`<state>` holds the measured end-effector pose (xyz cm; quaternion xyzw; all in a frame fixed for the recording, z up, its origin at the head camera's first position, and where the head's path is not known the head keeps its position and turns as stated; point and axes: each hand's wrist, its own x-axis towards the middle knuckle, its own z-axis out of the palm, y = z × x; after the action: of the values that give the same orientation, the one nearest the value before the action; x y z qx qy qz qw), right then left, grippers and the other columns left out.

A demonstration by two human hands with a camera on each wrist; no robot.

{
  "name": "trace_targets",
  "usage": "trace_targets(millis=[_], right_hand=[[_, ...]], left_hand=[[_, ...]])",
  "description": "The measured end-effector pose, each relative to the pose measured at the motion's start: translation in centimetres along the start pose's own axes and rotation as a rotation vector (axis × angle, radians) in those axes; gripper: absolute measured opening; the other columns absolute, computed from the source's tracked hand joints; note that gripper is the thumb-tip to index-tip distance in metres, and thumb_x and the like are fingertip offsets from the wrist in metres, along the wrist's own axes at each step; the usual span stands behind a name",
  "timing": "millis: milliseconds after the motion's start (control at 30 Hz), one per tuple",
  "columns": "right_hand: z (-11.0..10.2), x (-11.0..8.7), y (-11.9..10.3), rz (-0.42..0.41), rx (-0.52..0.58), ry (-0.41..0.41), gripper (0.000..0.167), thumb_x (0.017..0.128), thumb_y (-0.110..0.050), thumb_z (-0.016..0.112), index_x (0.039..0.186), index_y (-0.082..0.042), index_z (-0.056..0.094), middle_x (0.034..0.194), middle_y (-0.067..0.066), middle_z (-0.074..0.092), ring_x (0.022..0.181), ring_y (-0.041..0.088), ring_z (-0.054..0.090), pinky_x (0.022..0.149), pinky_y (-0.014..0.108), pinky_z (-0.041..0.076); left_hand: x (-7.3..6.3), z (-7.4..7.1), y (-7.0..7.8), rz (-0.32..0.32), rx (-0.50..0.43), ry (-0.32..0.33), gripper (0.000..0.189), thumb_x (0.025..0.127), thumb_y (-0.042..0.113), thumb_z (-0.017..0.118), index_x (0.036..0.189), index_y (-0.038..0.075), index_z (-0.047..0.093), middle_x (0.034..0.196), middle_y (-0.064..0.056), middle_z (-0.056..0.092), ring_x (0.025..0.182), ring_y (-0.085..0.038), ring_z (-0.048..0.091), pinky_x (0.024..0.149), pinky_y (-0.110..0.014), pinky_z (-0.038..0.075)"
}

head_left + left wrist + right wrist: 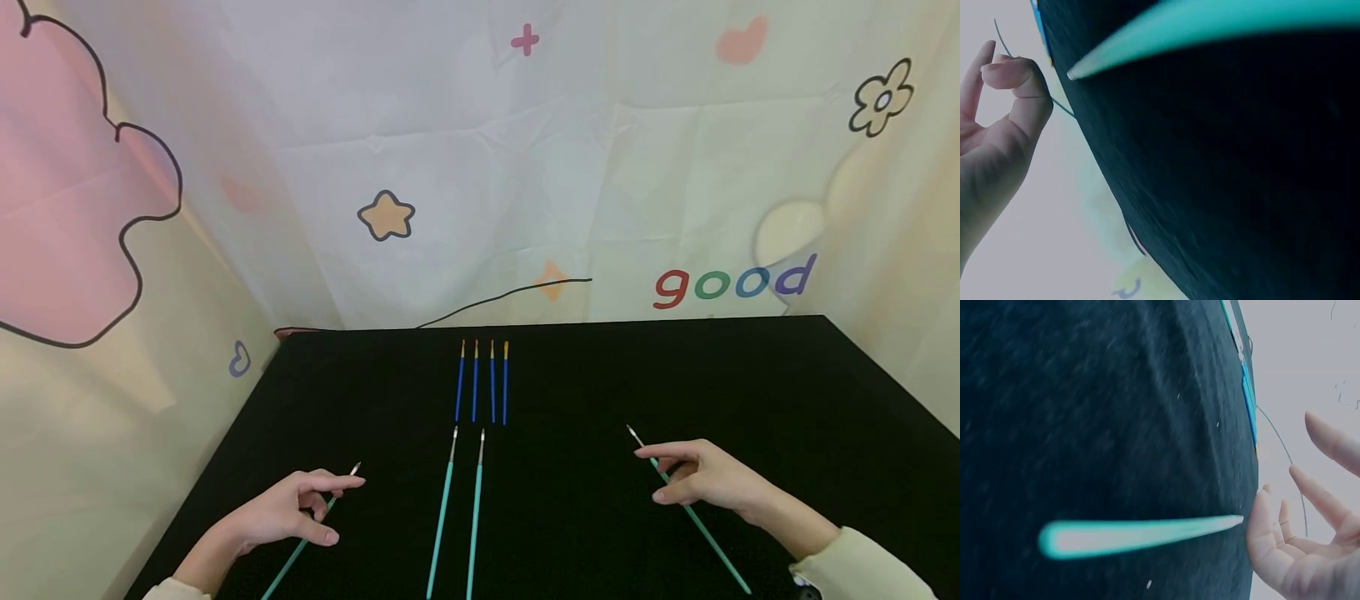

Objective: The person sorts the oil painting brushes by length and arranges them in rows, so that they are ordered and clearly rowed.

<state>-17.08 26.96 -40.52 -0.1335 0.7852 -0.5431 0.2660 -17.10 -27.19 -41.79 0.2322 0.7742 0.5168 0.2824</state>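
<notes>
My left hand (288, 512) is over a teal-handled paintbrush (285, 568) on the left, its index finger stretched out past the brush tip and the other fingers loosely bent. In the left wrist view, that brush (1166, 37) shows blurred and apart from the fingers. On the right, my right hand (712, 479) hovers over another teal paintbrush (716, 546), index finger extended and thumb below. The right wrist view shows this brush (1147, 536) on the cloth, with loosely spread fingers (1329, 500) beyond its tip. Neither hand grips anything.
Between the hands lie two teal paintbrushes, a left one (441, 525) and a right one (476, 525). Behind them several short blue paintbrushes (492, 387) stand in a row, bristles pointing away. A black cloth (570, 500) covers the table; a printed curtain (465, 167) hangs behind.
</notes>
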Motion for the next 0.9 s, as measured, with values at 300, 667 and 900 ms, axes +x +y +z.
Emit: trace_targets(millis=[300, 667, 900], right_hand=[[-1.4, -0.4, 1.3, 0.012, -0.019, -0.004, 0.060, 0.081, -0.008, 0.064, 0.132, 0.008, 0.037, 0.108, 0.023, 0.037, 0.072, 0.016, 0.052, 0.068, 0.033, 0.049], [-1.9, -0.6, 2.8, 0.012, -0.081, 0.005, 0.062, 0.077, -0.005, 0.066, 0.130, 0.011, 0.038, 0.110, 0.026, 0.038, 0.066, 0.013, 0.051, 0.063, 0.028, 0.046], [-2.3, -0.5, 3.1, -0.017, -0.083, -0.060, 0.059, 0.079, -0.008, 0.064, 0.129, 0.012, 0.039, 0.090, 0.015, 0.053, 0.062, 0.009, 0.050, 0.069, 0.031, 0.045]], left_hand=[[-0.8, -1.1, -1.0, -0.092, 0.028, 0.049, 0.066, 0.074, 0.007, 0.073, 0.132, -0.003, 0.043, 0.114, -0.021, 0.039, 0.087, -0.025, 0.045, 0.069, -0.033, 0.044], [-1.0, -1.4, -1.6, -0.189, 0.070, 0.097, 0.060, 0.069, -0.001, 0.075, 0.125, -0.005, 0.051, 0.110, -0.018, 0.038, 0.087, -0.026, 0.047, 0.064, -0.032, 0.049], [-0.9, -1.0, -1.6, -0.181, 0.167, 0.138, 0.058, 0.065, 0.000, 0.077, 0.119, -0.005, 0.056, 0.107, -0.015, 0.037, 0.081, -0.023, 0.046, 0.058, -0.028, 0.047]])
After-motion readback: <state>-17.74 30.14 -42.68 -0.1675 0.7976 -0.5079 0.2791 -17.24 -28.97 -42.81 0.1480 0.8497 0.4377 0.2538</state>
